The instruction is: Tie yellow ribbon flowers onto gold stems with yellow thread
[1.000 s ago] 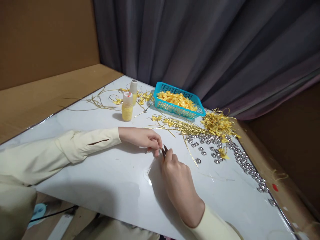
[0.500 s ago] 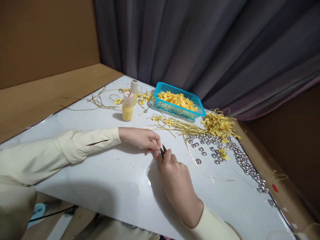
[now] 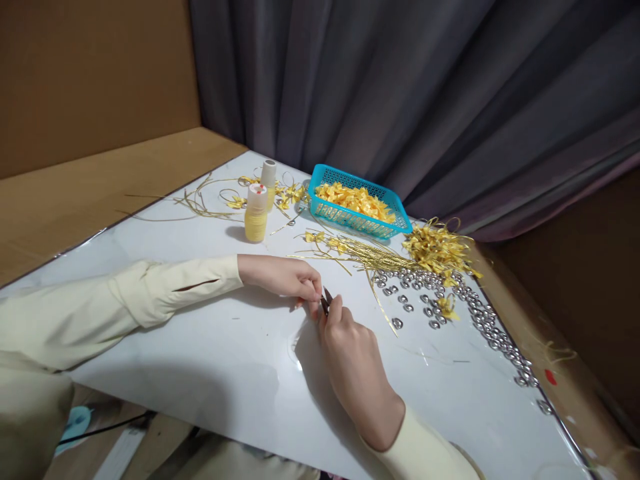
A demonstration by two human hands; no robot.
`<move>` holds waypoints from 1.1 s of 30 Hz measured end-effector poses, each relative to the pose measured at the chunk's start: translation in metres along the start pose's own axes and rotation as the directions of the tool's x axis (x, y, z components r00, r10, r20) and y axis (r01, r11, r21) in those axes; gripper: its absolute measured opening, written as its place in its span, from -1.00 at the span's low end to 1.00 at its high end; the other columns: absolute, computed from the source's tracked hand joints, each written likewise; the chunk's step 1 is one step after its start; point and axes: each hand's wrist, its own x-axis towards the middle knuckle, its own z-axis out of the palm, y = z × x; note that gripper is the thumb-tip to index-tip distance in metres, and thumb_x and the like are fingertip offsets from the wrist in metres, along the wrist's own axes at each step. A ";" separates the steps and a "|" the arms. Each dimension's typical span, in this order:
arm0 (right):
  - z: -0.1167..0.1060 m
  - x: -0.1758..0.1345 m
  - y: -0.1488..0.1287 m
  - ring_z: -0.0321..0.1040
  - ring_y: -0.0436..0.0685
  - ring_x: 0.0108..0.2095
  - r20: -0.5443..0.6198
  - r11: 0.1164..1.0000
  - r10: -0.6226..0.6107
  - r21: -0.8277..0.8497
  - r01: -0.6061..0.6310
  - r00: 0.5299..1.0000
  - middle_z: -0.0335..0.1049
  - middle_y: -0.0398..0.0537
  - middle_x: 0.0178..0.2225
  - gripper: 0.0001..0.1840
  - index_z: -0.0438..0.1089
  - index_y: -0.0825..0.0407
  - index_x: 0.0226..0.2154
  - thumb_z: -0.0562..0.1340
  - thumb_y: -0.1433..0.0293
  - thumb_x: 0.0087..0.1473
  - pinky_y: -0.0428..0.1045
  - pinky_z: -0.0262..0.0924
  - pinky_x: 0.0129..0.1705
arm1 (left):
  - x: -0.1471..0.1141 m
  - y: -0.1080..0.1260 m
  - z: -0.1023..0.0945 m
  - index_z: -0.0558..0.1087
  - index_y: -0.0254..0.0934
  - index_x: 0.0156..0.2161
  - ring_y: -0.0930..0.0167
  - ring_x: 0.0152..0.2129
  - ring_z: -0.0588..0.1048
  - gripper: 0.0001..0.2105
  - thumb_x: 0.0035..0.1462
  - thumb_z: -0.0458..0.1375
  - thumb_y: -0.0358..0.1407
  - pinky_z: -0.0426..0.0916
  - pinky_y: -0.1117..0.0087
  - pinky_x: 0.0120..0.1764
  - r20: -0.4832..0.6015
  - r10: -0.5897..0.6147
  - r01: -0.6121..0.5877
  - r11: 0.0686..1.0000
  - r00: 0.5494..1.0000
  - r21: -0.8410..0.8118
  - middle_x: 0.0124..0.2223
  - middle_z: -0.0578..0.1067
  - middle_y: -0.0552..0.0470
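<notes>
Over the middle of the white table, my left hand (image 3: 300,281) is closed in a pinch. What it pinches is too small and too hidden to make out. My right hand (image 3: 355,353) wraps around a small pair of dark-bladed scissors (image 3: 327,301), whose handles are hidden in the palm. The two blades stand slightly apart, their tips close by the left fingertips. Just beyond the hands lies a bundle of gold cords (image 3: 375,253) with a few yellow ribbon bows on them.
A blue basket (image 3: 320,212) of yellow bows (image 3: 355,202) stands at the back. Right of it sit a gold bow pile (image 3: 440,250) and many silver rings (image 3: 493,327) along the table (image 3: 200,373) edge. Two yellow thread spools (image 3: 255,223) stand behind my left hand, near loose cords (image 3: 200,205).
</notes>
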 end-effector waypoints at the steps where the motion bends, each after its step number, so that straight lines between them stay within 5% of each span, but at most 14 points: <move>1: 0.000 0.000 0.000 0.41 0.07 -0.64 0.007 1.000 -0.007 -0.002 0.007 1.000 0.37 -0.01 -0.51 -0.85 0.33 0.31 -0.20 0.14 0.60 0.15 -0.12 0.09 -0.70 | 0.000 0.000 0.000 0.30 -0.31 -0.34 0.49 -0.48 0.40 -0.94 0.12 0.03 -0.35 0.32 0.49 -0.37 0.000 -0.003 0.003 1.000 1.000 -0.002 -0.35 0.54 0.01; 10: -0.011 0.003 0.000 0.48 0.10 -0.54 0.148 0.999 -0.025 0.026 0.022 0.989 0.43 0.06 -0.42 -0.74 0.34 0.33 -0.12 0.15 0.67 0.08 -0.12 0.23 -0.62 | -0.001 0.001 0.000 0.31 -0.31 -0.35 0.49 -0.49 0.38 -0.92 0.12 0.03 -0.33 0.31 0.48 -0.37 0.000 -0.013 0.013 1.000 1.000 0.003 -0.34 0.54 -0.01; 15: -0.010 0.001 0.001 0.46 0.08 -0.56 0.142 1.000 -0.023 0.017 0.020 0.990 0.44 0.06 -0.41 -0.72 0.34 0.29 -0.14 0.14 0.69 0.03 -0.13 0.14 -0.64 | -0.003 0.006 0.000 0.29 -0.30 -0.36 0.48 -0.50 0.39 -0.92 0.13 0.02 -0.33 0.30 0.47 -0.37 0.005 -0.031 0.030 0.999 1.000 0.025 -0.34 0.56 -0.03; 20: -0.003 -0.014 0.014 0.33 0.04 -0.71 -0.155 0.994 0.034 0.106 -0.018 0.987 0.39 -0.05 -0.55 -0.86 0.34 0.23 -0.27 0.11 0.60 0.08 -0.10 0.00 -0.68 | -0.013 0.018 -0.013 0.34 -0.31 -0.32 0.46 -0.44 0.41 -0.91 0.12 0.02 -0.33 0.26 0.51 -0.37 0.015 -0.176 0.168 0.959 0.984 0.227 -0.34 0.57 -0.01; 24: -0.007 -0.019 0.038 0.28 0.05 -0.75 -0.309 0.986 0.062 0.166 -0.010 0.949 0.43 -0.08 -0.54 -0.85 0.36 0.15 -0.27 0.11 0.49 0.09 -0.08 -0.09 -0.70 | -0.032 0.033 -0.016 0.39 -0.32 -0.15 0.32 -0.23 0.43 -0.78 0.09 0.07 -0.33 0.30 0.41 -0.23 -0.193 -0.204 0.281 0.726 0.960 0.627 -0.13 0.51 -0.08; 27: -0.014 -0.014 0.058 0.36 0.10 -0.69 -0.267 0.992 0.052 0.128 -0.018 0.962 0.49 -0.13 -0.51 -0.86 0.40 0.08 -0.27 0.23 0.46 0.04 -0.07 -0.14 -0.69 | -0.044 0.045 0.008 0.42 -0.41 -0.16 0.16 -0.13 0.39 -0.79 0.14 0.03 -0.37 0.23 0.20 -0.07 -0.319 -0.010 0.295 0.409 0.948 0.864 -0.10 0.47 -0.23; 28: -0.015 -0.011 0.064 0.39 0.11 -0.67 -0.244 0.994 0.047 0.109 -0.021 0.969 0.51 -0.13 -0.48 -0.85 0.42 0.05 -0.26 0.26 0.44 0.03 -0.07 -0.14 -0.69 | -0.045 0.047 0.020 0.43 -0.44 -0.15 0.13 -0.11 0.39 -0.77 0.19 -0.01 -0.36 0.21 0.16 -0.04 -0.318 0.037 0.284 0.366 0.947 0.886 -0.07 0.46 -0.27; 33: -0.020 0.008 0.079 0.47 0.12 -0.51 -0.076 0.996 -0.022 0.090 0.029 0.997 0.55 -0.11 -0.33 -0.81 0.44 -0.02 -0.17 0.27 0.37 0.10 -0.07 -0.08 -0.62 | -0.023 0.028 0.086 0.21 -0.54 0.17 0.14 0.18 0.19 -0.39 0.29 -0.10 0.02 0.09 0.22 0.14 -0.132 0.246 -0.010 0.504 0.960 0.864 0.24 0.22 -0.37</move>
